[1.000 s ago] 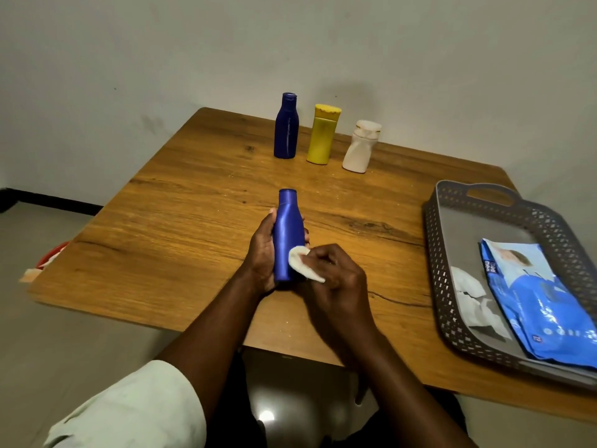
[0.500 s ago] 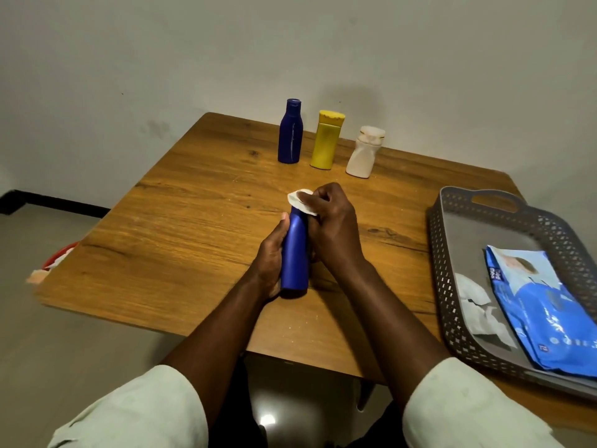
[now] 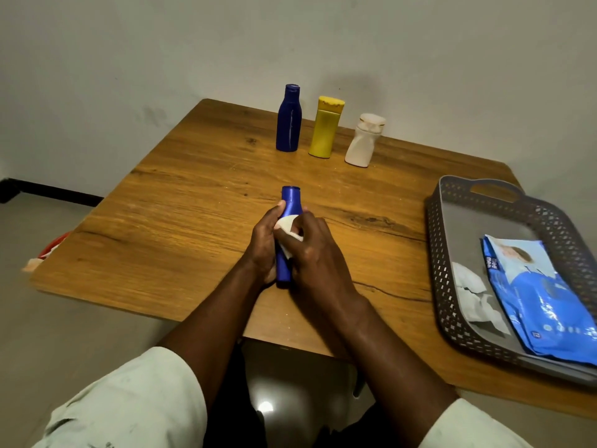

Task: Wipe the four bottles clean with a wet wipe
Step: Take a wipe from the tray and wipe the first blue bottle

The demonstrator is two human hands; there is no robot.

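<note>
Sliding back down from the cap, the right hand [image 3: 315, 250] now pinches the wet wipe [image 3: 288, 228] against the body of the blue bottle [image 3: 288, 231], which the left hand [image 3: 265, 242] grips upright near the table's [image 3: 181, 202] front edge, so this bottle's wiping seems unfinished.

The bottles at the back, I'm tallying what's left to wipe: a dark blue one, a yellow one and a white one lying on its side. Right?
Not quite. In the head view the white bottle stands upright, like the dark blue bottle and the yellow bottle beside it.
</note>
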